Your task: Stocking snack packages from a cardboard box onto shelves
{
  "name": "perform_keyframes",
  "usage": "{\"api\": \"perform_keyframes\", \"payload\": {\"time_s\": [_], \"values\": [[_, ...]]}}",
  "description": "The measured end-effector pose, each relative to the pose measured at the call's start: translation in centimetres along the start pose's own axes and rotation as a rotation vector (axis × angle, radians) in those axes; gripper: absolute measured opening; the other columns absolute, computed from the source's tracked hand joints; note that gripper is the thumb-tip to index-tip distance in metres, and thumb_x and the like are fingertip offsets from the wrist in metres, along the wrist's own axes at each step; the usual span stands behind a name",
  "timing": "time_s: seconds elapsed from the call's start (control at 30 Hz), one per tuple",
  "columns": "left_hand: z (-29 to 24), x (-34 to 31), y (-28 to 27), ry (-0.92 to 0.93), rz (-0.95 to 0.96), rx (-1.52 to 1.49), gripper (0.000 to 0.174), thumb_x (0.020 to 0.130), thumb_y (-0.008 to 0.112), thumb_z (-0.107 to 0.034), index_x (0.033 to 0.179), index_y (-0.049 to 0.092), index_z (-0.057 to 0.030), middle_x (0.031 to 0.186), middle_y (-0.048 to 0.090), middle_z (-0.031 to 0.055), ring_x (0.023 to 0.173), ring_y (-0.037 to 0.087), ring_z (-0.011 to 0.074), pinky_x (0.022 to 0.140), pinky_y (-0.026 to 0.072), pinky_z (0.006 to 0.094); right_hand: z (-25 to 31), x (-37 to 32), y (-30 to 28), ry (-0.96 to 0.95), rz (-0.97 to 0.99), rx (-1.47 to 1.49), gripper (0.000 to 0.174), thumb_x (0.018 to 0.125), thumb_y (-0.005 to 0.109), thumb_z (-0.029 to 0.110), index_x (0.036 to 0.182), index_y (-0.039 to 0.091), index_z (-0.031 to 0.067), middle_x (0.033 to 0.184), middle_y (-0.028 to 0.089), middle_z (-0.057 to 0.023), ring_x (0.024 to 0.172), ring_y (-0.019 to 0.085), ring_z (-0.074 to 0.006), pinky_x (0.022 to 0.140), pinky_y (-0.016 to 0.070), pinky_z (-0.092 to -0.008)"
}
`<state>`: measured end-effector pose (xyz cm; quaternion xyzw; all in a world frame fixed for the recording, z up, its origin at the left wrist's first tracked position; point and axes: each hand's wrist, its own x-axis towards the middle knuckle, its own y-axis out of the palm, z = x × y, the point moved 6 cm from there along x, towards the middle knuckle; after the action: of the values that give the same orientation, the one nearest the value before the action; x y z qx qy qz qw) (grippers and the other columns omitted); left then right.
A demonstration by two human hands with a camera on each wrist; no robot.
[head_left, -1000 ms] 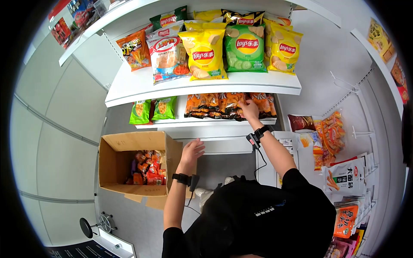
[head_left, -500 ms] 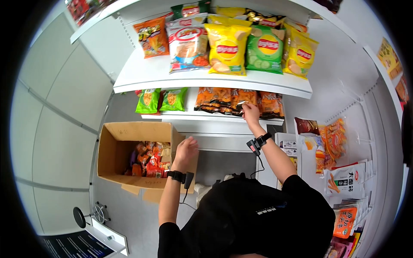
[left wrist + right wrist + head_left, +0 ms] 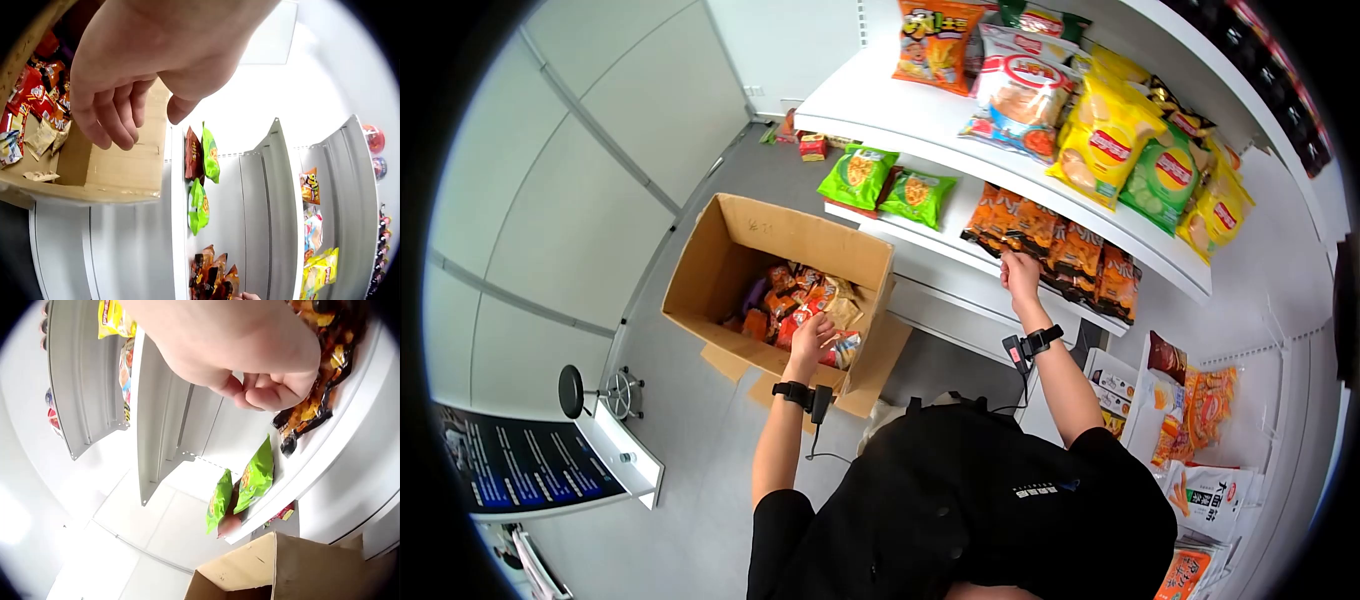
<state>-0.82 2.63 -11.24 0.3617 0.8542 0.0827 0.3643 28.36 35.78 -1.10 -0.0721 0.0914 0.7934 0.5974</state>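
Note:
My left hand (image 3: 810, 337) hangs over the opening of a cardboard box (image 3: 800, 240), fingers loosely bent and nothing in them. Inside the box lie small snack packets (image 3: 785, 295) in red, orange and beige. In the left wrist view, that hand (image 3: 150, 62) is above the box's inner wall (image 3: 122, 165). My right hand (image 3: 1021, 272) is at the front of a row of orange-and-black snack bags (image 3: 1080, 250) on the lower shelf. The right wrist view shows this hand (image 3: 250, 356) with loosely curled fingers and no packet between them, overlapping the bags (image 3: 319, 394).
Two green snack bags (image 3: 858, 175) stand left on the lower shelf (image 3: 950, 238). Large chip bags (image 3: 1105, 140) fill the upper shelf (image 3: 900, 115), which overhangs the lower one. A side rack (image 3: 1200, 400) holds more snacks at right. A round stool (image 3: 572, 392) stands at left.
The head view has turned left. My left hand has gone from beside the box to over its opening. My right hand has moved left along the front of the orange-and-black bags.

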Motion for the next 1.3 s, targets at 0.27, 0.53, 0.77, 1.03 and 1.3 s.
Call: {"api": "perform_keyframes", "payload": {"time_s": [0.27,0.53,0.77,1.03,1.3], "values": [[-0.5,-0.2,-10.2,0.02,-0.212,-0.106,0.017,0.09,0.053,-0.028,0.079,0.053,-0.0144,0.065,0.053,-0.0061,0.052,0.045,0.0061,0.047,0.0363,0.0215,-1.7,-0.7,7.0,0.044,0.09,-0.034,0.017,0.081,0.055,0.014,0.067,0.05,0.0064,0.056,0.045,0.0002,0.043,0.041,-0.007,0.038,0.0295,-0.0202],[-1.8,-1.0,-17.5,0.062,-0.506,-0.01,0.017,0.087,0.053,-0.027,0.08,0.057,-0.0118,0.06,0.049,-0.0071,0.046,0.039,0.004,0.041,0.0285,0.0204,-3.6,-1.4,11.9,0.114,0.162,-0.035,0.014,0.08,0.056,0.012,0.069,0.051,0.0056,0.061,0.047,-0.0007,0.047,0.043,-0.0073,0.039,0.0313,-0.0199],[-1.5,1.4,-22.5,0.096,-0.51,-0.022,0.018,0.088,0.051,-0.029,0.089,0.058,-0.0118,0.071,0.062,-0.0019,0.06,0.06,0.0104,0.049,0.0433,0.0237,-5.2,-1.8,15.5,0.215,0.219,-0.031,0.012,0.081,0.059,0.014,0.074,0.051,0.0064,0.064,0.048,-0.0005,0.049,0.044,-0.0076,0.041,0.0337,-0.0196],[-3.7,0.7,-22.8,0.161,-0.609,-0.188,0.023,0.089,0.048,-0.021,0.096,0.055,0.0,0.084,0.067,0.014,0.061,0.064,0.0195,0.049,0.0507,0.0283,-5.9,-1.0,20.1,0.308,0.281,-0.072,0.01,0.08,0.057,0.012,0.073,0.052,0.0051,0.065,0.049,-0.0014,0.05,0.045,-0.0077,0.041,0.0346,-0.0198],[-4.0,-0.3,-22.3,0.175,-0.699,-0.262,0.028,0.091,0.049,-0.021,0.105,0.057,0.0016,0.084,0.067,0.0163,0.059,0.064,0.0192,0.047,0.051,0.0264,-9.7,1.7,28.2,0.403,0.445,-0.159,0.01,0.081,0.058,0.016,0.076,0.055,0.0081,0.064,0.051,0.0013,0.05,0.046,-0.0066,0.042,0.0356,-0.0196]]}}
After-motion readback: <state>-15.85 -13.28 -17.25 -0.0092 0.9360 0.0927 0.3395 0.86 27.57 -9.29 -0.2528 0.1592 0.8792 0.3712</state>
